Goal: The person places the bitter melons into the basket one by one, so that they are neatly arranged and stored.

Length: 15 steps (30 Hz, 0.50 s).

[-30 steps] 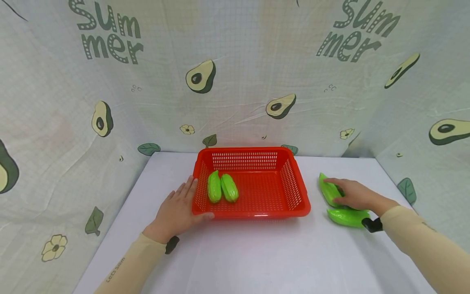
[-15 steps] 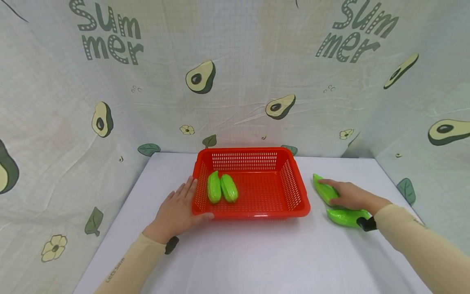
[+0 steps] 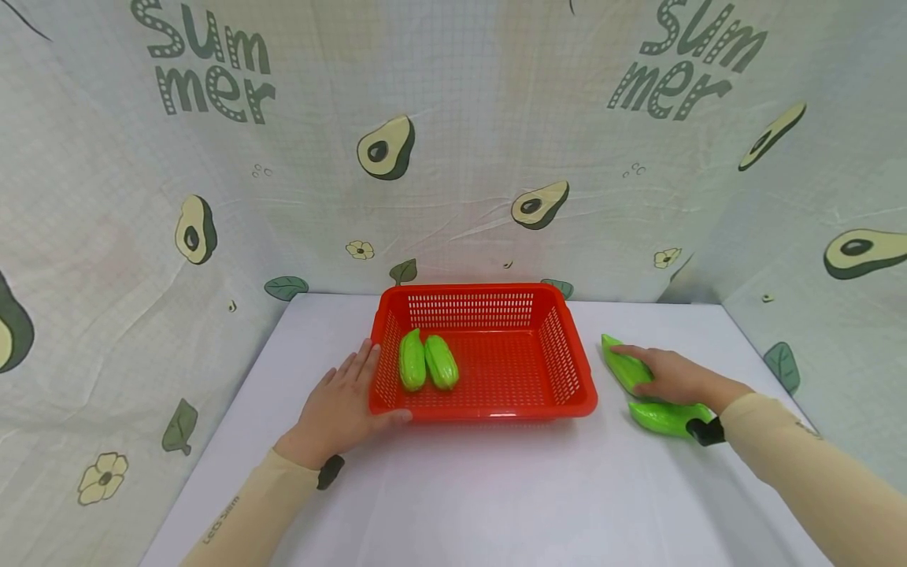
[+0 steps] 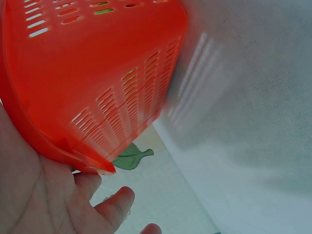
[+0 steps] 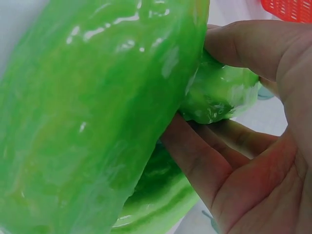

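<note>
My left hand (image 3: 340, 409) rests with spread, straight fingers against the left side of a red plastic basket (image 3: 489, 413), its thumb along the front rim. In the left wrist view the palm (image 4: 34, 195) touches the basket's rim. Two glossy green ridged gourds (image 3: 413, 361) lie side by side in the basket's left part. To the right of the basket, my right hand (image 3: 673, 378) grips another green gourd (image 3: 623, 366) between thumb and fingers. A second gourd (image 3: 659, 419) lies in front, partly under the wrist. The right wrist view shows a further green gourd (image 5: 161, 195) below the fingers.
The white table (image 3: 453, 496) carries the basket near its back edge. A pale cloth (image 3: 453, 157) printed with avocados and lettering hangs behind and on both sides. A dark strap (image 3: 705, 431) sits at the right wrist.
My right hand has shifted slightly left, and the gourd in its grip has slid left with it. It has barely moved in the last half second. The left hand and basket stay put.
</note>
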{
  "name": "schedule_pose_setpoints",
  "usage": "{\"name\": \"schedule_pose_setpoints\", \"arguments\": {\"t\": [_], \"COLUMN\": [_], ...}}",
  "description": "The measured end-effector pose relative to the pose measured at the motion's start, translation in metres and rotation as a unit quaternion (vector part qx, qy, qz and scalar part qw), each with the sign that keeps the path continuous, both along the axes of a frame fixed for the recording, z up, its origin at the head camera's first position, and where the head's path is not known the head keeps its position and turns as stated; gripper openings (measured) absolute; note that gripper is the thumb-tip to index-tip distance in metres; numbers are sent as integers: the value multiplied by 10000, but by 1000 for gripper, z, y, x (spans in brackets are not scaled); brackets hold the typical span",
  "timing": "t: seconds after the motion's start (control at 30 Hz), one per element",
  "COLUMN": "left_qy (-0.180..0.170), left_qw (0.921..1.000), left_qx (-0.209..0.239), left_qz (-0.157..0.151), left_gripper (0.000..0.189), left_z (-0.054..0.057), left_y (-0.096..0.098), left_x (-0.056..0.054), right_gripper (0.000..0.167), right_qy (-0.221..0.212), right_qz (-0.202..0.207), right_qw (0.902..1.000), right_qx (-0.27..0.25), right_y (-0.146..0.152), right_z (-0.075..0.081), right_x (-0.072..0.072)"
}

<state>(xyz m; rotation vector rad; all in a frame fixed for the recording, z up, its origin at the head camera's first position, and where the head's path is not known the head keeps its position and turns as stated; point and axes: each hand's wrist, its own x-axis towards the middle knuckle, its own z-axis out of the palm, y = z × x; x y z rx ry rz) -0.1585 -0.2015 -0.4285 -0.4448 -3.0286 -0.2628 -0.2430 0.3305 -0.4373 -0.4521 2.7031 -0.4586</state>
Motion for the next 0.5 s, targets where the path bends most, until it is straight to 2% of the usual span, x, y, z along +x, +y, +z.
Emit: {"name": "schedule_pose_setpoints", "arguments": {"t": [0.5], "left_qy": [5], "left_qw": [10000], "left_qx": [28], "left_qz": [3], "left_gripper": [124], "left_z": [-1], "left_y": [-1], "left_x": [0], "right_gripper": [77], "right_qy": [11], "right_qz": [-206], "right_qw": [9997], "right_qx": [-102], "right_y": [2], "right_z": [2], "right_x": [1]}}
